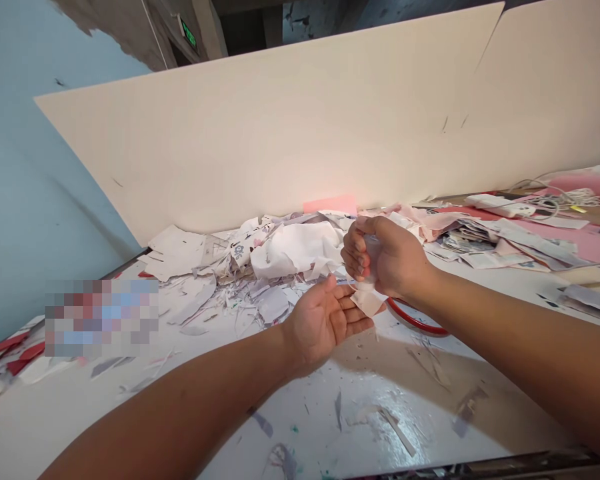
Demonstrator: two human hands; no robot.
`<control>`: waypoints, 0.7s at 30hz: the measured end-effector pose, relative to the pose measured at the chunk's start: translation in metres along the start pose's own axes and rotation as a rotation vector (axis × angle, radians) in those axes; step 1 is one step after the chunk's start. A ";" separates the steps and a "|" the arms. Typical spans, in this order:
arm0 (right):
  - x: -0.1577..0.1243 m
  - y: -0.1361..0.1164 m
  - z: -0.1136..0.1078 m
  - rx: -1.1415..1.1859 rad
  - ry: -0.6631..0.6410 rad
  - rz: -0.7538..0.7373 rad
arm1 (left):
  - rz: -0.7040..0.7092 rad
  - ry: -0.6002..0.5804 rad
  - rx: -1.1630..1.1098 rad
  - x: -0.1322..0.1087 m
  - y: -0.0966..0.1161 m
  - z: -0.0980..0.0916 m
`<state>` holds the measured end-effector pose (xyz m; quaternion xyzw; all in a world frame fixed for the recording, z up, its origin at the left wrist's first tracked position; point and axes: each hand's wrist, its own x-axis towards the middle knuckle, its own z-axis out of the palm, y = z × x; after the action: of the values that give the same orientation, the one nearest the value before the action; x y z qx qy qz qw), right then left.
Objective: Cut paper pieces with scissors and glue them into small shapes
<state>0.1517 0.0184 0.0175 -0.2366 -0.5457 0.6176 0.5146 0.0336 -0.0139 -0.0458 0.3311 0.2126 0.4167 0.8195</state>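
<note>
Left hand (325, 321) lay open, palm up | right hand (387, 257) fisted around pale pink paper scrap (367, 300), hanging just above left fingertips | red ring (416, 323) beneath right wrist | white paper-scrap heap (295, 250) behind

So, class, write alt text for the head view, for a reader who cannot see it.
A right hand grips a pale scrap above an open left hand, palm up, over a white table. Paper cuttings are heaped behind, by a beige board; a red ring lies under the right wrist.
</note>
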 end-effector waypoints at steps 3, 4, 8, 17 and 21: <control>0.000 -0.001 0.000 -0.003 0.002 -0.003 | -0.001 0.025 0.009 0.000 0.000 0.000; 0.000 -0.001 0.000 -0.002 -0.002 -0.001 | 0.001 0.035 0.014 0.000 -0.001 0.000; -0.001 0.001 0.000 -0.003 -0.029 0.021 | 0.024 0.051 0.026 0.002 -0.001 -0.001; -0.003 0.000 0.000 -0.023 -0.076 0.034 | 0.109 0.130 0.165 0.006 -0.002 -0.005; -0.003 0.000 0.000 -0.031 -0.107 0.028 | 0.135 0.138 0.177 0.006 -0.003 -0.005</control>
<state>0.1532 0.0154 0.0164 -0.2187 -0.5784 0.6281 0.4723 0.0352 -0.0083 -0.0515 0.3861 0.2818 0.4725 0.7404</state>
